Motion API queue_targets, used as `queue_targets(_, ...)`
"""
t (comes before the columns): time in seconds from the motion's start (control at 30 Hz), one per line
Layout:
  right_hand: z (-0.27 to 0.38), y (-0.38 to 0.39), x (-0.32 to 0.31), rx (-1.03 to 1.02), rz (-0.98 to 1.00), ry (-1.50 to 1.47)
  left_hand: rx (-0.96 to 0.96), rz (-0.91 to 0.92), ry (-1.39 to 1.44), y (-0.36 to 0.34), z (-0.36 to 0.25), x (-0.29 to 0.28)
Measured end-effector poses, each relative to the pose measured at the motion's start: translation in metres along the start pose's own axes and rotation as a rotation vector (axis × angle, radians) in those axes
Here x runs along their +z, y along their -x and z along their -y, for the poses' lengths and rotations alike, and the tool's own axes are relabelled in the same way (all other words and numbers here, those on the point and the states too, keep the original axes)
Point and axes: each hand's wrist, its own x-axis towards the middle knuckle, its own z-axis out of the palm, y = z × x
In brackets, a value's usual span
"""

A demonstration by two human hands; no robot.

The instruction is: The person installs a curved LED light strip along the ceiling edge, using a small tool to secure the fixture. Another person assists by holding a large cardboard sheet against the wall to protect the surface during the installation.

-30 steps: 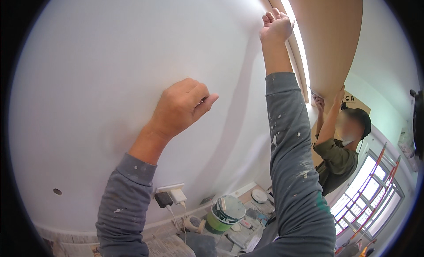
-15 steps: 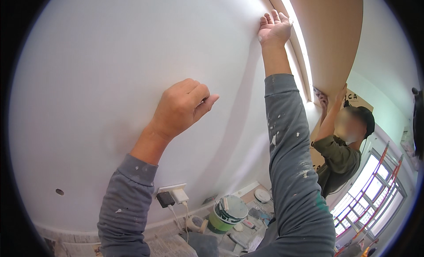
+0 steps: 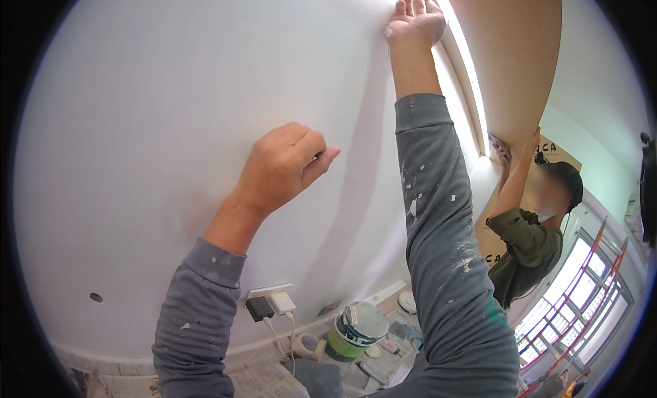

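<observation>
My left hand (image 3: 284, 162) is curled against the white wall (image 3: 157, 117), thumb sticking out; whether its fingers hold anything is hidden. High up, my right hand (image 3: 415, 21) faces palm toward the camera with bent, spread fingers, empty, at the seam beside a glowing light strip (image 3: 462, 52) and a pale wooden panel (image 3: 520, 49). A white fleck is on that palm. Both grey sleeves are paint-spattered.
Another person (image 3: 527, 240) raises both hands to the panel's lower end, beside cardboard (image 3: 561, 148). Below lie a paint bucket (image 3: 356, 329), newspapers (image 3: 287, 377), plugs in a socket (image 3: 280, 300) and small items. A window (image 3: 575, 302) stands behind red-railed ladders (image 3: 595, 254).
My right hand and forearm have shifted up and to the left along the seam. My left hand is almost unmoved. The other person sits slightly farther right in the picture.
</observation>
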Motion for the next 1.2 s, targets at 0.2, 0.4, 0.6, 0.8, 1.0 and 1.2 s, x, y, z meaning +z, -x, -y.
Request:
queue_targets(0.2, 0.015, -0.001, 0.001, -0.025, 0.058, 0.130, 0.028, -0.014, 0.010, -0.002, -0.002, 0.006)
queue_targets(0.4, 0.007, 0.003, 0.000, -0.090, 0.096, 0.104, 0.023, 0.012, -0.025, -0.003, -0.002, 0.005)
queue_targets(0.6, 0.009, 0.010, 0.007, -0.084, 0.045, 0.119, 0.015, 0.019, -0.032, -0.003, -0.003, 0.003)
queue_targets(0.8, 0.011, 0.017, 0.006, -0.148, 0.039, 0.253, 0.023, -0.017, 0.008, -0.002, -0.002, 0.004)
queue_targets(1.0, -0.007, 0.005, 0.024, -0.221, 0.096, 0.584, 0.010, -0.002, -0.021, -0.003, -0.004, 0.004)
queue_targets(1.2, -0.026, 0.008, 0.028, -0.379, 0.424, 0.780, -0.007, -0.005, -0.019, -0.003, -0.004, 0.001)
